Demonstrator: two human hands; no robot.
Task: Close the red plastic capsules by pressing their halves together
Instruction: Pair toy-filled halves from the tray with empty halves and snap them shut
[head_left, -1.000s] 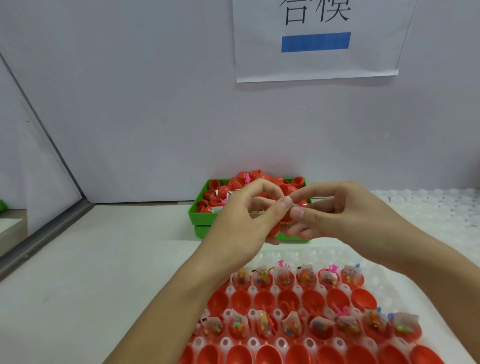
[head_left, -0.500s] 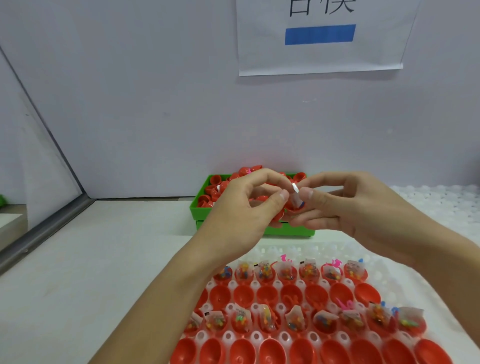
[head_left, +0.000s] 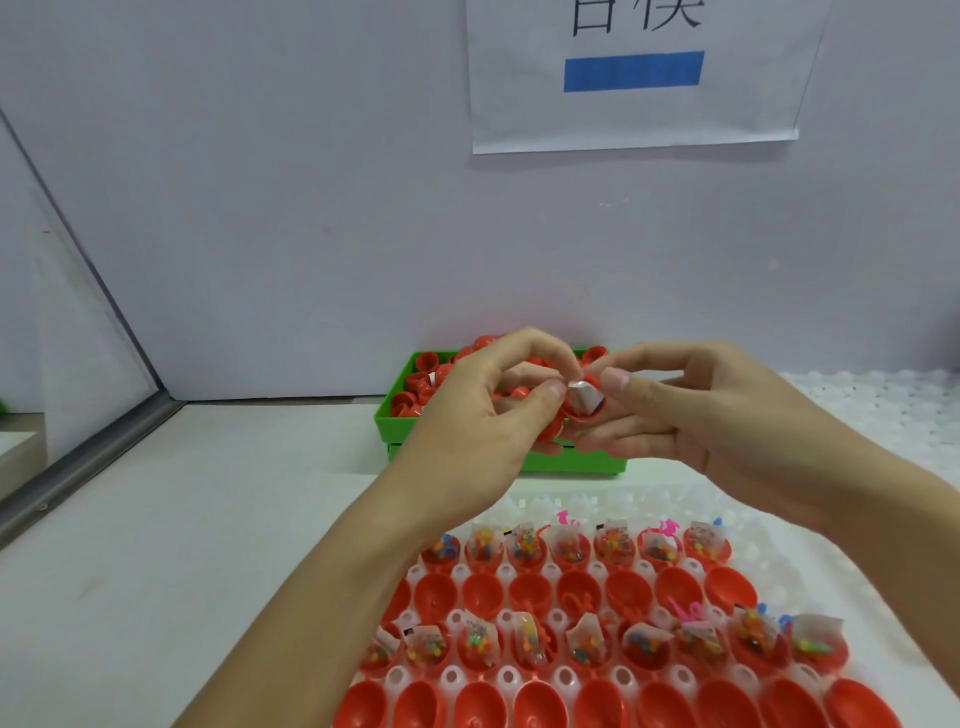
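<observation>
- At mid-frame, above the green bin (head_left: 467, 431), held one red capsule (head_left: 584, 413) between both hands, well clear of the table (head_left: 208, 519).
- Left hand (head_left: 483, 415) curled round a red half, thumb tip against the silvery packet (head_left: 586, 397) poking out of the capsule's mouth; right hand (head_left: 701, 415) pinched the other side, thumb and forefinger close on the rim. Both grips tight on the capsule, neither slack.
- Likely snag: packet corner stood proud of the rim, so pressing the halves together now could trap it in the seam and leave the capsule half shut or sprung open again.
- Second risk: off-axis squeeze, rims not square, could make one half skid out of the fingertips and drop onto the filled halves (head_left: 571, 551) in the white tray (head_left: 597, 504) below, knocking their little bags loose.
- Hard to judge: whether the left hand's red piece was the mating half or part of the same shell; fingers covered the join.
- Hidden: much of the bin behind the hands, its loose red halves (head_left: 421, 382) seen only at the left and top edges.
- Cut off: wall sign (head_left: 634, 73) at upper frame, lettering cropped; nearest tray row cropped at the lower edge; right end of the tray under the right forearm.
</observation>
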